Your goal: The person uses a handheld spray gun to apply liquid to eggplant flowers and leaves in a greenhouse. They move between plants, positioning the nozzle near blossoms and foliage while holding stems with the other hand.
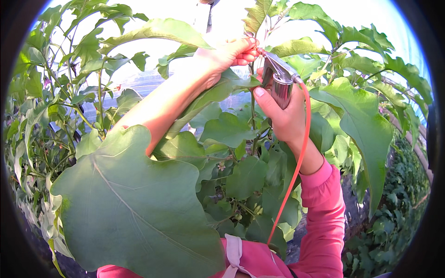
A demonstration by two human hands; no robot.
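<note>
My right hand is wrapped around a metal hand-held spray gun with a small cylindrical metal cup. An orange-red hose runs from its rear end down to my waist. Beside the gun's narrow tip, at the upper middle, my left hand has its thumb and fingers pinched together against the upper stem of an eggplant plant. Glare and the fingers hide what exactly lies between them. My left forearm passes behind a large eggplant leaf.
Broad leaves hang right of my right hand. More eggplant plants with small purple flowers crowd the left. Translucent plastic sheeting shows behind them. Low green foliage covers the ground at lower right, beside dark ground cover.
</note>
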